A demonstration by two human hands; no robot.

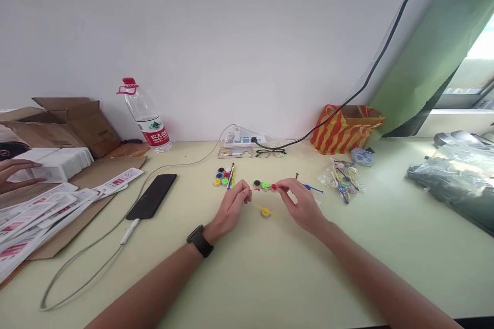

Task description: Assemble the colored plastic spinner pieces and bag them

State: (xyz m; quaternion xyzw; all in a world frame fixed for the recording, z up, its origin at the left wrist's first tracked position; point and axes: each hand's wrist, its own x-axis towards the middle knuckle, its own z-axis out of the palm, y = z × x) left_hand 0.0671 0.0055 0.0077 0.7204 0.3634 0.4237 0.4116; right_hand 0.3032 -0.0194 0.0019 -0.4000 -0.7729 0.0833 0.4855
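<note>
Two bare hands work near each other over the table (247,272), with a thin red stick (254,189) running roughly level between them. The step in hand looks like close fingertip handling of this one slender piece, and the next move seems to call for a light, steady pinch, with both ends kept in line and the wrists clear of the small parts around. The left hand (235,199) has thumb and forefinger pressed together on the stick's left end, the other fingers curled in; the right hand (300,203) has its thumb and fingertips drawn together on the right end. No gap shows in either pinch. At the right fingertips is a red round piece (274,187); whether it is joined to the stick or lies on the table behind it, I cannot tell. Just beyond the stick are a green disc (266,185) and a black disc (257,184), while a yellow disc (265,213) sits nearer the person, between the hands. A blue piece (314,188) lies just past the right hand, and coloured sticks (231,176) lie beyond the left.
</note>
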